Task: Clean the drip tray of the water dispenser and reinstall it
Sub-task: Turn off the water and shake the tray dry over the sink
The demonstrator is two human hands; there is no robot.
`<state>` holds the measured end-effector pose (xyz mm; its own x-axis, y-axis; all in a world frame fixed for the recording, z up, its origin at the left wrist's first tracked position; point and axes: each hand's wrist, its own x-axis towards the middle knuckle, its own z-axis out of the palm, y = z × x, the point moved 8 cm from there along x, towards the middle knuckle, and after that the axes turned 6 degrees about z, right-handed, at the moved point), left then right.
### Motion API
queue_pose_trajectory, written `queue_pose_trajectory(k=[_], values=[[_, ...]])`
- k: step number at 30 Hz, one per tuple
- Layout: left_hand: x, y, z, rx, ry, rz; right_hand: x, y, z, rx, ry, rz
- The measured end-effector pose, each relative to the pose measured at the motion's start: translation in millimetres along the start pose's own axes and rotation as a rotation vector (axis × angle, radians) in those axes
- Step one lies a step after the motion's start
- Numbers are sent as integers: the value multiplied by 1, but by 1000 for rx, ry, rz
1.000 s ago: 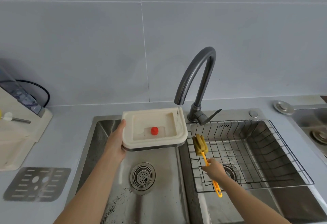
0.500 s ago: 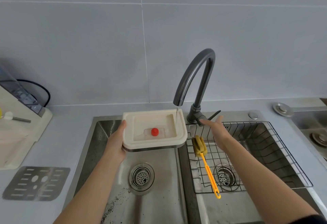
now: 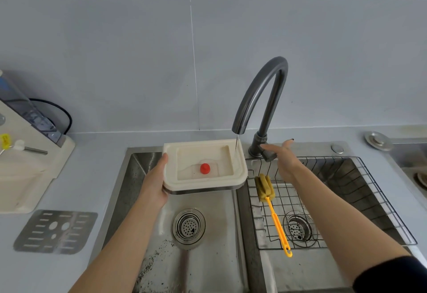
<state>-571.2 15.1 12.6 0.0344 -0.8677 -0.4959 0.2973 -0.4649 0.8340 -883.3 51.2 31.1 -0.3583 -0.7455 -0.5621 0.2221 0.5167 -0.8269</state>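
While held level over the left sink bowl (image 3: 143,191), cream drip tray (image 3: 204,168) catching a thin stream of water (image 3: 236,147) at its right rear corner. Red float (image 3: 205,168) sitting in the middle of the tray, in a shallow pool. Left hand (image 3: 153,183) clamped on the tray's left edge, thumb on the rim, fingers hidden beneath. Dark curved tap (image 3: 261,98) arching above, spout right over that corner. Right hand (image 3: 285,159) spread flat with fingers extended, gripping nothing, fingertips touching the tap's lever (image 3: 266,154) at the base. Yellow sponge brush (image 3: 272,211) with orange handle lying loose on the wire rack (image 3: 369,191) in the right bowl, sponge end toward the back, just below the right wrist. Round strainer drains in both bowls. Dark specks scattered across the floor of the left bowl near the front. Slotted metal grate (image 3: 55,231) lying flat on the grey counter (image 3: 87,177) to the left of the sink, well apart from the tray. Water dispenser (image 3: 25,154) standing at the far left edge, black cord curling behind it.
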Motion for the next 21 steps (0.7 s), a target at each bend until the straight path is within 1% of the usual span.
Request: queue_pose_trajectory(k=[4, 9, 11, 13, 15, 18, 21], values=[[0, 1, -1, -7, 6, -3, 4, -6, 0, -42, -1, 24], [-3, 0, 0, -4, 3, -8, 2, -10, -6, -152, -5, 67], [-4, 0, 0, 11, 7, -8, -4, -10, -7, -216, 9, 58], [-5, -1, -1, 15, 4, -8, -14, -11, 0, -269, -14, 11], [-6, -2, -2, 8, -4, -18, -29, -8, 15, -342, -93, -44], [-9, -2, -5, 8, -9, -24, -55, 5, 42, -482, -263, -81], [-14, -1, -7, 5, -12, -23, -81, 12, 61, -508, -443, -123]])
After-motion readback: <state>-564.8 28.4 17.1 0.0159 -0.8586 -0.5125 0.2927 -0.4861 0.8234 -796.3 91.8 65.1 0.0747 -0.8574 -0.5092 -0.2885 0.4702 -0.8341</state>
